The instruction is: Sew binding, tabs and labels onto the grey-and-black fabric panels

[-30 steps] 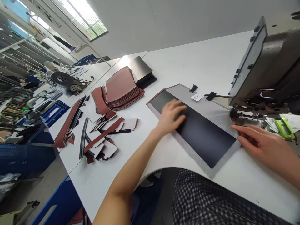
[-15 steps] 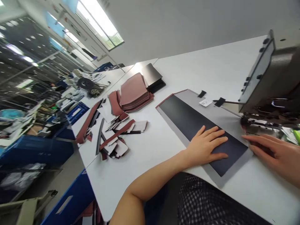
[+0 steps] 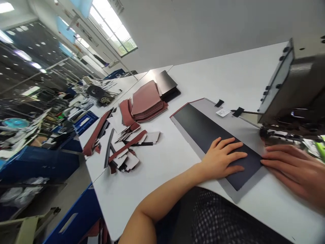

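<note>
A dark, smooth rectangular panel lies on a larger grey sheet with a reddish-brown strip along its far-left edge. My left hand rests flat on the dark panel, fingers spread. At the panel's right corner my right hand has its fingers stretched out and close together, tips touching the corner. Just beyond those fingertips stands a sewing machine, its lower working parts close to the sheet's right edge. Any fold under my right fingers is hidden.
Reddish-brown panels are stacked left of the work, beside metallic-looking dark plates. Offcut strips and scraps lie nearer me. Black clips and a white label sit along the grey sheet's far side. Blue crates stand left.
My right hand has moved slightly left onto the panel's corner, its fingers closer together. The dark panel's right end has shifted a little left; my left hand stays flat on it.
</note>
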The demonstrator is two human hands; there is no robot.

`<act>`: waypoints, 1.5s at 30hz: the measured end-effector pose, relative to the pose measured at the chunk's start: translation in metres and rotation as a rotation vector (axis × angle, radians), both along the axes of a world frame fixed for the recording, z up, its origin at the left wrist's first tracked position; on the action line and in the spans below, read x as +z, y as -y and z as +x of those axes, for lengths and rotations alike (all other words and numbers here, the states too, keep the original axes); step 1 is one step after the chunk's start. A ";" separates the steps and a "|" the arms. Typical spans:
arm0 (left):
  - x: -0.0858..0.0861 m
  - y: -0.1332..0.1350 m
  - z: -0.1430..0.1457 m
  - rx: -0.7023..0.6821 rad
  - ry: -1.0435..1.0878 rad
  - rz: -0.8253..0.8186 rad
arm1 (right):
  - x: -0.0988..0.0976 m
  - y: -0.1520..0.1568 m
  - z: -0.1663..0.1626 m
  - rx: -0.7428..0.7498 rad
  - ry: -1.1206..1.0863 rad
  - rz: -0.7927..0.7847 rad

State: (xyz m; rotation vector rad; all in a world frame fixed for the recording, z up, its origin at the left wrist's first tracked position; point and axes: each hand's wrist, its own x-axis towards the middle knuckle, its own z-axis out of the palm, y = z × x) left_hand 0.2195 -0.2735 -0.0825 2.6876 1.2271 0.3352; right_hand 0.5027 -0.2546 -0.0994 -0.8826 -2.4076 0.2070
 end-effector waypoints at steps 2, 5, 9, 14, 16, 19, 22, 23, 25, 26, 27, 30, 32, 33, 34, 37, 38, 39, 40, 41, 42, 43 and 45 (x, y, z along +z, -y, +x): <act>0.001 0.000 0.001 -0.056 0.029 -0.006 | 0.006 -0.001 0.003 0.162 0.055 0.050; 0.002 0.001 0.006 -0.135 0.115 -0.073 | 0.014 -0.009 0.007 0.259 0.115 0.123; 0.005 0.006 0.013 -0.120 0.254 -0.172 | 0.017 -0.023 0.007 0.401 0.156 0.176; 0.010 0.014 0.026 -0.015 0.274 -0.191 | 0.015 -0.030 0.001 0.386 0.161 0.094; 0.009 0.015 0.031 0.022 0.210 -0.151 | 0.013 -0.027 -0.004 0.296 0.127 0.038; 0.006 0.013 0.036 0.043 0.082 -0.090 | 0.010 -0.019 -0.011 0.133 0.095 -0.056; 0.003 0.008 0.034 -0.026 -0.017 -0.027 | 0.007 -0.012 -0.017 -0.040 0.079 -0.215; 0.002 0.007 0.033 -0.069 -0.043 0.006 | 0.006 -0.011 -0.019 -0.096 0.064 -0.262; 0.001 0.003 0.030 -0.158 -0.084 0.075 | 0.003 -0.009 -0.023 -0.184 0.008 -0.308; 0.000 0.001 0.028 -0.196 -0.098 0.101 | 0.002 -0.008 -0.023 -0.219 -0.031 -0.309; -0.001 -0.001 0.027 -0.229 -0.112 0.121 | 0.000 -0.007 -0.024 -0.252 -0.068 -0.306; -0.004 -0.005 0.024 -0.297 -0.150 0.173 | -0.002 -0.003 -0.022 -0.346 -0.113 -0.300; -0.005 -0.006 0.023 -0.320 -0.169 0.204 | -0.003 0.000 -0.019 -0.376 -0.085 -0.310; -0.005 -0.007 0.023 -0.326 -0.174 0.218 | -0.003 0.002 -0.018 -0.377 -0.072 -0.322; -0.005 -0.007 0.023 -0.330 -0.177 0.229 | -0.003 0.004 -0.017 -0.374 -0.066 -0.337; -0.005 -0.007 0.023 -0.327 -0.167 0.256 | 0.000 0.005 -0.015 -0.371 -0.083 -0.377; -0.005 -0.007 0.023 -0.323 -0.153 0.260 | 0.001 0.005 -0.015 -0.371 -0.088 -0.386; -0.005 -0.008 0.023 -0.318 -0.139 0.258 | 0.002 0.005 -0.015 -0.367 -0.092 -0.391; -0.005 -0.008 0.023 -0.315 -0.125 0.251 | 0.002 0.004 -0.015 -0.362 -0.093 -0.394; -0.005 -0.008 0.024 -0.312 -0.117 0.237 | 0.003 0.004 -0.015 -0.359 -0.095 -0.393; -0.006 -0.009 0.024 -0.311 -0.112 0.221 | 0.003 0.004 -0.016 -0.358 -0.097 -0.388; -0.006 -0.009 0.024 -0.310 -0.109 0.204 | 0.003 0.004 -0.017 -0.365 -0.098 -0.377; -0.007 -0.010 0.024 -0.310 -0.097 0.184 | 0.002 0.005 -0.021 -0.403 -0.096 -0.324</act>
